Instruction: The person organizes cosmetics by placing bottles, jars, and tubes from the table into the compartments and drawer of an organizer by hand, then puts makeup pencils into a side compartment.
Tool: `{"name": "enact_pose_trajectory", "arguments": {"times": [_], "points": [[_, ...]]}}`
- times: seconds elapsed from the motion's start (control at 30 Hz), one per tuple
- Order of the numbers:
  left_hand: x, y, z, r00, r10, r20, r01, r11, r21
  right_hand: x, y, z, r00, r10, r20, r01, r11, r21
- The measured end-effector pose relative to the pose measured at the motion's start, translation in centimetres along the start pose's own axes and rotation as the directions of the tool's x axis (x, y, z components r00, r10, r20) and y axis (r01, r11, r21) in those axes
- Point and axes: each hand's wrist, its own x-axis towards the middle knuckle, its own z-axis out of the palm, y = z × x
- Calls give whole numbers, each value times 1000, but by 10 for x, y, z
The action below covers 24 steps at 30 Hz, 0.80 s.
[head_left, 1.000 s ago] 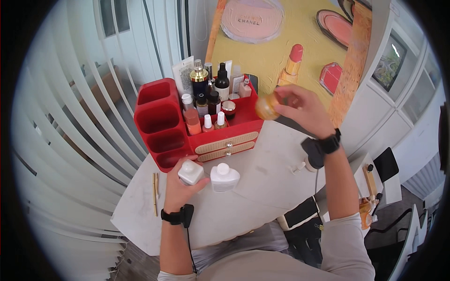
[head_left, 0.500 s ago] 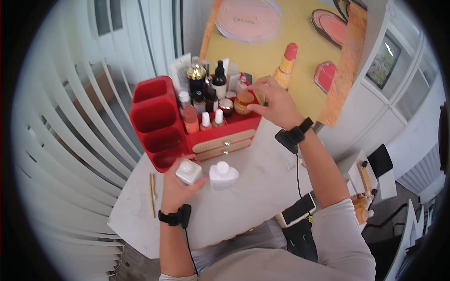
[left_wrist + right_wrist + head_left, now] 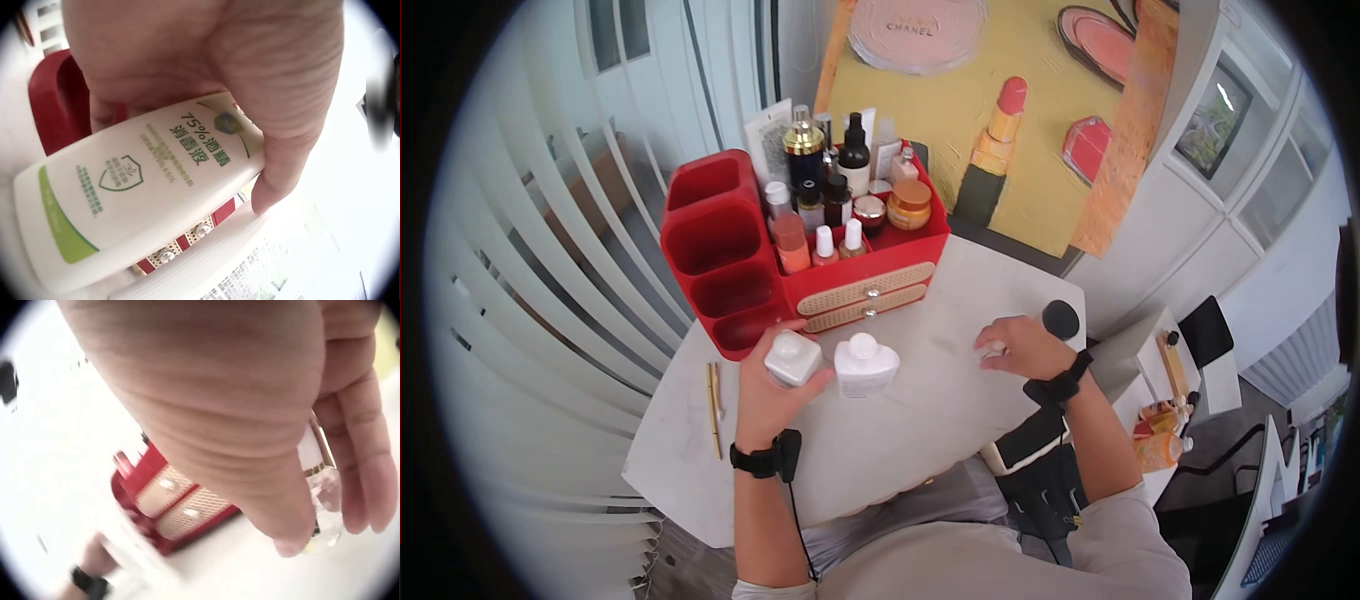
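Note:
In the head view my left hand (image 3: pixel 768 400) grips a white disinfectant bottle (image 3: pixel 793 358) upright by its sides; green print shows on this bottle (image 3: pixel 144 169) in the left wrist view. A second white bottle (image 3: pixel 865 368) stands just right of it. My right hand (image 3: pixel 1032 350) is low over the table's right side. Its thumb and fingers pinch a small clear bottle (image 3: pixel 326 503) with gold trim, partly hidden by the hand. A red cosmetics organizer (image 3: pixel 860 272) holds several bottles and an amber jar (image 3: pixel 909 204) with an orange lid.
A dark-lidded container (image 3: pixel 1060 319) stands beside the right hand. Thin gold sticks (image 3: pixel 715 410) lie at the table's left. Blinds (image 3: pixel 550 330) hang along the left side, and a painted makeup board (image 3: pixel 960 130) stands behind the table (image 3: pixel 960 420).
The right hand set the amber jar into the organizer's right compartment, let go, and came back to the table's right side, where it took the small clear bottle. The left hand stayed on the white bottle.

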Motion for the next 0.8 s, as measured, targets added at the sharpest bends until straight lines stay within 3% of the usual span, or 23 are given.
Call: {"name": "enact_pose_trajectory", "arguments": {"times": [0.03, 0.1, 0.13, 0.2, 0.23, 0.3, 0.33, 0.4, 0.43, 0.5, 0.53, 0.6, 0.73, 0.8], "points": [[0, -2, 0, 1000, 13, 6, -13, 1000, 5, 4, -17, -8, 1000, -15, -6, 15, 1000, -1], [0, -2, 1, 1000, 13, 10, -13, 1000, -8, 16, -48, -27, 937, -197, -287, 270, 932, 241], [0, -2, 1, 1000, 18, 9, -18, 1000, -1, 23, -56, -36, 935, -202, -293, 277, 930, 242], [0, -1, 1, 1000, -10, 19, 11, 1000, -20, 41, -66, -57, 782, -287, -553, 384, 921, 66], [-1, -1, 1, 1000, -4, 23, 5, 1000, -11, 55, -67, -61, 777, -286, -561, 387, 919, 68], [0, -1, 1, 1000, 7, 16, -7, 1000, 0, 82, -66, -67, 670, -258, -696, 437, 895, 89], [0, -1, 1, 1000, 14, 21, -14, 1000, 10, 89, -69, -72, 662, -255, -705, 441, 893, 91], [0, -3, 0, 1000, 0, 19, 0, 1000, 4, 98, -76, -81, 739, -150, -657, 268, 960, 83], [0, -4, 0, 1000, -6, 18, 6, 1000, -2, 101, -80, -84, 734, -151, -662, 273, 959, 83], [0, -3, 0, 1000, -1, 22, 1, 1000, -3, 104, -84, -89, 798, 14, -603, 86, 987, 138], [0, -3, 0, 1000, 1, 26, 0, 1000, -9, 108, -80, -87, 797, 14, -603, 88, 987, 138], [0, -4, 0, 1000, 7, 24, -7, 1000, -7, 116, -66, -76, 756, -162, -634, 193, 981, -21], [0, -5, -1, 999, 36, 30, -37, 999, 22, 114, -62, -64, 724, -97, -683, 189, 980, 61], [0, -4, -1, 999, 30, 34, -31, 999, 30, 107, -55, -59, 698, -126, -705, 318, 937, 147]]}}
